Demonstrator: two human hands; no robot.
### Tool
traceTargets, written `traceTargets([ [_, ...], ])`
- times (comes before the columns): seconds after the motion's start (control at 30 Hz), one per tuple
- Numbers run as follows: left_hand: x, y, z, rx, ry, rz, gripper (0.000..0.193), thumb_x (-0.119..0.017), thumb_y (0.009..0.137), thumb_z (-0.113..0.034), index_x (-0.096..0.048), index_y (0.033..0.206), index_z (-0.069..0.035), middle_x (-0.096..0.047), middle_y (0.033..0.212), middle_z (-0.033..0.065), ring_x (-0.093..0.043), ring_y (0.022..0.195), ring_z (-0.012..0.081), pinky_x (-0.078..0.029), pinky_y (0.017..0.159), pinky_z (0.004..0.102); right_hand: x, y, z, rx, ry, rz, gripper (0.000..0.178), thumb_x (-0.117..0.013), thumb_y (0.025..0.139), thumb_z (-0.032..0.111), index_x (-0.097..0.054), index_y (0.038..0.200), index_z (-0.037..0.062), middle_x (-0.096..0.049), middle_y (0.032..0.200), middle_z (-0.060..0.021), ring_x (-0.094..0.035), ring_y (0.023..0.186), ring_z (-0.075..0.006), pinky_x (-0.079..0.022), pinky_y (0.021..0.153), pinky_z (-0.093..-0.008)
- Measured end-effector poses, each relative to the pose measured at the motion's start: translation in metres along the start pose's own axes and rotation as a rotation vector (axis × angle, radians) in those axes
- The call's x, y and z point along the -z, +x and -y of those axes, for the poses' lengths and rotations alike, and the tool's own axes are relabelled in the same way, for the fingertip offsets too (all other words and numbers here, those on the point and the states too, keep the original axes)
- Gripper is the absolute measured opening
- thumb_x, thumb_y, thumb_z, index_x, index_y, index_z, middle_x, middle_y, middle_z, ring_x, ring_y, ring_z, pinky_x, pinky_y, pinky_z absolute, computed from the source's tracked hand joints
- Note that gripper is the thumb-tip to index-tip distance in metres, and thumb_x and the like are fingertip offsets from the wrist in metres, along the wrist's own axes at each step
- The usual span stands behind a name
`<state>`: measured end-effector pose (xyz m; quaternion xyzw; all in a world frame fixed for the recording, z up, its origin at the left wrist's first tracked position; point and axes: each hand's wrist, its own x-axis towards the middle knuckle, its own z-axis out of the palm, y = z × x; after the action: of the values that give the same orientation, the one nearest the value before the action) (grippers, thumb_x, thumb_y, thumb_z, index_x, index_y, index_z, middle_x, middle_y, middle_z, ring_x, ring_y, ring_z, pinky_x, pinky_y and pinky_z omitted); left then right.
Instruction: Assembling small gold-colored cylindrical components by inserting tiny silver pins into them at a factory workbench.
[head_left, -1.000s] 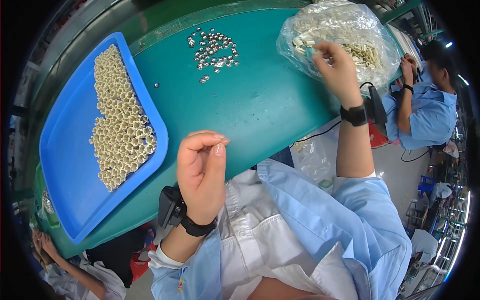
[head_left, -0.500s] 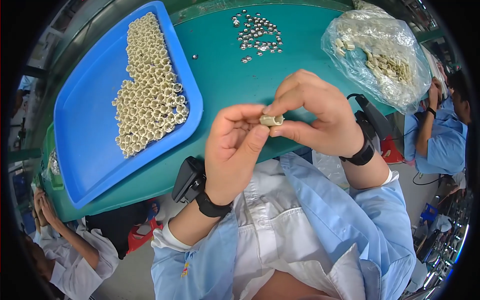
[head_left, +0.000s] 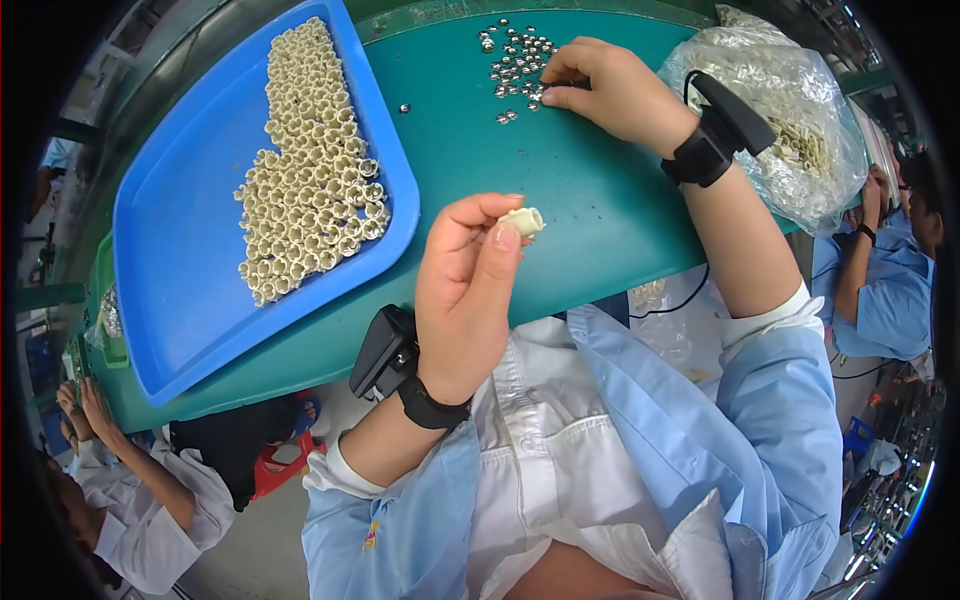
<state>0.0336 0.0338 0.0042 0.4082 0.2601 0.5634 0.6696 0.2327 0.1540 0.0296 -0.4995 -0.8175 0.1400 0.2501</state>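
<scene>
My left hand is closed, holding a small cream hollow plastic cylinder between thumb and fingers above the table. The cylinder has an open end facing right. My right hand reaches to the right edge of a scatter of shiny round metal pieces. Its thumb and fingers are pinched together there; whatever lies between the tips is hidden. To the left, a blue tray holds many cream cylinders standing close together along its right side.
On the right of the green table lies a clear plastic bag of cream parts. One metal piece sits apart near the tray. Black devices with a cable are strapped to my wrists. People work at both sides.
My right hand has left the cream cylinder and moved up to the metal pieces. My left hand keeps hold of the cylinder, now tilted differently.
</scene>
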Motion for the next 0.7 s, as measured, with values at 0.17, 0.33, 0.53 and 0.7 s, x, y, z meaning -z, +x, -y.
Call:
traceTargets([
  [0.17,0.0,-0.001,-0.002,0.0,0.028,0.013,0.022,-0.045,0.091,-0.012,-0.046,0.109,0.0,-0.053,0.098,0.0053,-0.049,0.087,0.0095,-0.04,0.078,0.0231,-0.005,0.003,-0.002,0.009,-0.143,0.011,0.014,-0.06,0.079,0.013,-0.058,0.084,0.0006,-0.056,0.079,-0.0069,-0.056,0.074,-0.0196,-0.045,0.065,-0.0295],
  [0.33,0.002,-0.002,-0.002,-0.001,0.033,0.009,0.022,-0.044,0.09,-0.011,-0.046,0.109,0.0,-0.053,0.099,0.0064,-0.05,0.088,0.0115,-0.04,0.079,0.0249,-0.008,0.002,-0.009,0.109,-0.18,-0.059,0.011,-0.06,0.079,0.011,-0.059,0.084,0.0008,-0.057,0.079,-0.0088,-0.056,0.075,-0.0217,-0.045,0.065,-0.0293],
  [0.53,0.004,-0.001,-0.003,-0.003,0.046,0.017,0.022,-0.043,0.091,-0.011,-0.045,0.109,0.001,-0.053,0.1,0.007,-0.05,0.088,0.0121,-0.04,0.079,0.0257,-0.001,-0.002,-0.011,0.114,0.006,-0.089,0.011,-0.059,0.078,0.01,-0.059,0.086,0.001,-0.056,0.081,-0.0106,-0.056,0.076,-0.0235,-0.044,0.066,-0.0293],
  [0.7,0.001,-0.003,-0.002,-0.007,0.066,0.033,0.021,-0.042,0.091,-0.011,-0.045,0.108,0.001,-0.052,0.1,0.0075,-0.051,0.088,0.0125,-0.041,0.078,0.026,0.001,-0.003,-0.015,0.132,-0.117,0.002,0.013,-0.058,0.08,0.01,-0.058,0.089,0.0009,-0.057,0.082,-0.0095,-0.056,0.078,-0.0221,-0.044,0.067,-0.0292],
])
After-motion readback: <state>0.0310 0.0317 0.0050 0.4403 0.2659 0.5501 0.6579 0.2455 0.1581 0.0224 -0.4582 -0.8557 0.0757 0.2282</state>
